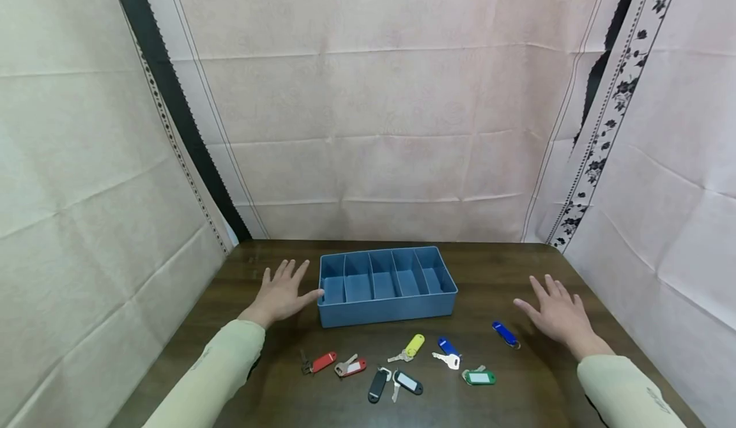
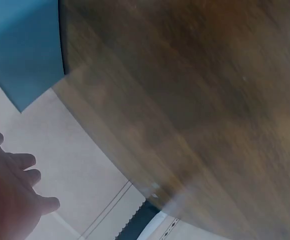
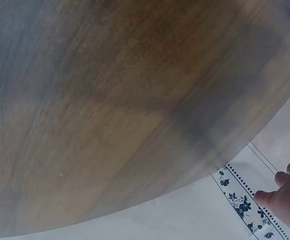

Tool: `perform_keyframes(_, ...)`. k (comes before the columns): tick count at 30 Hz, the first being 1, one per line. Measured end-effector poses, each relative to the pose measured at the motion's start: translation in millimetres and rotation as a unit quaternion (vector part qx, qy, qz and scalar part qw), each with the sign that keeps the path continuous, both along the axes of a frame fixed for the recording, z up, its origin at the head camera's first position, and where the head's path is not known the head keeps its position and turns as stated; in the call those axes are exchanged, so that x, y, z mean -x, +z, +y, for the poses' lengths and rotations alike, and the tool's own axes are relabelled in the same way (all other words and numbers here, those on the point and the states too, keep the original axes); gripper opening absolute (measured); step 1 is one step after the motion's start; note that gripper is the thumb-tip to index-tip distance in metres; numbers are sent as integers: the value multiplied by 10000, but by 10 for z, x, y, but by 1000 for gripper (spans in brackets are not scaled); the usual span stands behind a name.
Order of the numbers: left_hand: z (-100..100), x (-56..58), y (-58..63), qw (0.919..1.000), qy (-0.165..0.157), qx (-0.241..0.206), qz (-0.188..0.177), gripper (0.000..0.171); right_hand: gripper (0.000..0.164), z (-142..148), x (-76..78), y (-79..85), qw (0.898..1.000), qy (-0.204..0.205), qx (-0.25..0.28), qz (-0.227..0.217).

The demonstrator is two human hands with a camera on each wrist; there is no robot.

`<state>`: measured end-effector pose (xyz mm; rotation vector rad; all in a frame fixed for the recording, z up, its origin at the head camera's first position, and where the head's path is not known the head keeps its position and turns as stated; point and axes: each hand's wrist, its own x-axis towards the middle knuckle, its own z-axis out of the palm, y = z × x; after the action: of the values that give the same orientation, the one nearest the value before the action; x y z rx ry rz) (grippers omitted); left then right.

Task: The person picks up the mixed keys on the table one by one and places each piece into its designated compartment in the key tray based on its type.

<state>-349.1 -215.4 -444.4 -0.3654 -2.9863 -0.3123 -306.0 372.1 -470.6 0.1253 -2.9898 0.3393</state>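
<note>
A blue five-compartment box point(image 1: 388, 312) is standing on the dark wooden desk point(image 1: 489, 281), near the middle of the far edge. The person's left hand point(image 1: 282, 292) is hovering between the box and the desk's left edge, its grip spreading wide with the fingers straight; in the head view its thumb tip is overlapping the box's left end, though I cannot tell whether it is touching. The right hand point(image 1: 556, 314) is hovering toward the desk's right edge, its grip likewise spreading with straight fingers, and a blue tag point(image 1: 503, 332) is lying near it on the side toward the box. Farther from the far edge than the box, more tags are lying with keys: two red tags point(image 1: 324, 361) toward the left edge, a yellow tag point(image 1: 414, 345) and a second blue tag point(image 1: 448, 346) nearer the middle, a green tag point(image 1: 480, 377) toward the right edge, and two black tags point(image 1: 377, 386) lying farthest from the far edge. Pale cloth point(image 1: 374, 128) is hanging behind the far edge.
</note>
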Motion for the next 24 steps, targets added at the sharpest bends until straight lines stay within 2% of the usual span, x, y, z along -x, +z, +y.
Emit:
perform_keyframes(13,41,6,-68,9989,10,-254,-387,95,93,-68,23,-44,10000,25,9,68)
perform_keyframes(19,90,-7,-67,9970,-5,-517,-572,93,90,-107,15,-67,9998,93,33,170)
perform_keyframes(24,102,-4,-115,9958,-38,-589,-704,96,85,-145,4,-60,9994,167,21,304)
